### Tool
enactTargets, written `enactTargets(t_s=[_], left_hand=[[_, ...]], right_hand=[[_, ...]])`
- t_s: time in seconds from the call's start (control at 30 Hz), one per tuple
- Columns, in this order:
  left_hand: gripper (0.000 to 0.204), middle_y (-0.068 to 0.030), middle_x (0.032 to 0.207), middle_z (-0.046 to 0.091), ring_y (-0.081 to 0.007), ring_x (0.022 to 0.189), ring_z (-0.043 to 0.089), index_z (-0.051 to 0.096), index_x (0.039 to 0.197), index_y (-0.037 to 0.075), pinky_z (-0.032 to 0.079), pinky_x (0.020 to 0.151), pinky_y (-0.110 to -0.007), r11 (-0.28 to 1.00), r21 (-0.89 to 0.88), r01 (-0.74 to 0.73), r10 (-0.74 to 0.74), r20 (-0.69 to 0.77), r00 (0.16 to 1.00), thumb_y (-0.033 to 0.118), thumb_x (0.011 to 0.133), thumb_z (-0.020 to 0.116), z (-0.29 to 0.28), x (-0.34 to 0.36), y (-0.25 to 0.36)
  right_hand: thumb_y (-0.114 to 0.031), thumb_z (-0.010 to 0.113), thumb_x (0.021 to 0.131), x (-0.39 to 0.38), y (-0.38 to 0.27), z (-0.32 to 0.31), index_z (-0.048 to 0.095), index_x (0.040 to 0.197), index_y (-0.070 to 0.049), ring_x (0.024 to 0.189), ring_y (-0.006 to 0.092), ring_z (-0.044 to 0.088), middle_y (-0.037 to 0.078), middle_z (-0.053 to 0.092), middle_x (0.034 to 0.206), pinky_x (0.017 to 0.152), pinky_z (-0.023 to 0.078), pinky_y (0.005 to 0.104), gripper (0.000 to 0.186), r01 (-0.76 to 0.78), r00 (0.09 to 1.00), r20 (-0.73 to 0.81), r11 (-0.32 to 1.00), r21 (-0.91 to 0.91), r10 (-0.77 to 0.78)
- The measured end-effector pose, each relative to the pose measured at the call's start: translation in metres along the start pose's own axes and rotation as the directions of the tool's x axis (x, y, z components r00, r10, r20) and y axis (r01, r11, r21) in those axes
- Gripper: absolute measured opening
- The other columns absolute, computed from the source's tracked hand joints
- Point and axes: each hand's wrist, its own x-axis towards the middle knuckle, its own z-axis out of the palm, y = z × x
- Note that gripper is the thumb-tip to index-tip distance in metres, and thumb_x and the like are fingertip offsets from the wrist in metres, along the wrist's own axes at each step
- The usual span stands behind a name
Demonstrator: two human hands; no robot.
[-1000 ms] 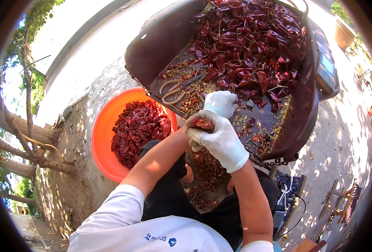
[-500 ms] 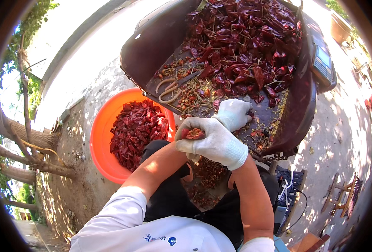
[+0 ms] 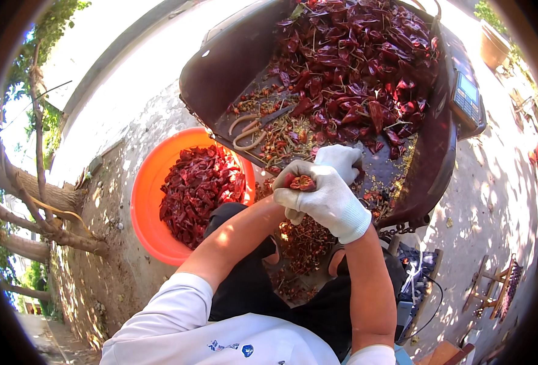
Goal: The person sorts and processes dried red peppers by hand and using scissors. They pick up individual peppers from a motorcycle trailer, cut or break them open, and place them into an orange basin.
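My right hand (image 3: 327, 198), in a white glove, is closed around a dried red chili (image 3: 303, 183), whose opened end shows between thumb and fingers. It crosses over my left wrist. Beyond it, over the near edge of the dark tray (image 3: 217, 73), my gloved left hand (image 3: 339, 160) has its fingers curled; what they hold, if anything, is hidden. A large heap of dried red chilies (image 3: 360, 67) fills the far part of the tray. Scissors with tan handles (image 3: 251, 131) lie among seeds and stems at its left.
An orange basin (image 3: 142, 201) of red chili pieces (image 3: 199, 194) stands to the left of my knees. Stems and seeds (image 3: 305, 246) lie between my legs. A scale display (image 3: 466, 97) adjoins the tray's right side. Tree trunks (image 3: 50, 198) rise at far left; a wooden stool (image 3: 494, 286) is at right.
My right hand has shifted a little to the right with the chili. My left hand has turned slightly, its fingers curling above the tray's near edge.
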Motion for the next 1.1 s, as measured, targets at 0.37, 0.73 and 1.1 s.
enactTargets(t_s=[0.37,0.73,1.1], left_hand=[[0.027,-0.014,0.08,0.068,-0.0329,0.077,0.067,0.07,0.091,0.01,0.054,0.068,-0.039,0.784,-0.613,-0.104,-0.019,-0.191,0.981,0.033,0.077,0.069,0.004,0.006,-0.027],[0.018,-0.0063,0.09,0.07,-0.028,0.089,0.067,0.07,0.095,0.014,0.052,0.077,-0.042,0.968,0.201,-0.151,0.136,0.087,0.987,0.022,0.078,0.072,0.006,0.01,0.008],[0.022,-0.0078,0.092,0.071,-0.012,0.086,0.064,0.069,0.101,-0.002,0.051,0.08,-0.028,0.848,-0.529,-0.04,-0.111,-0.252,0.961,0.009,0.082,0.071,-0.124,-0.027,-0.022]], right_hand=[[-0.014,0.068,0.089,-0.008,-0.016,-0.026,0.064,0.098,-0.001,0.059,0.0081,0.059,0.004,0.063,0.075,0.051,0.049,0.0231,0.016,0.297,0.805,-0.57,0.943,0.15,-0.163],[-0.013,0.074,0.084,0.005,0.006,0.007,0.064,0.09,-0.003,0.056,0.0059,0.057,0.002,0.061,0.07,0.05,0.045,0.0222,0.015,0.169,0.945,-0.281,0.985,-0.023,-0.169],[-0.031,0.066,0.094,0.016,0.02,-0.022,0.056,0.106,-0.005,0.083,0.0203,0.063,0.009,0.059,0.093,0.074,0.059,0.0355,0.031,0.413,0.768,-0.613,0.586,0.697,0.187]])
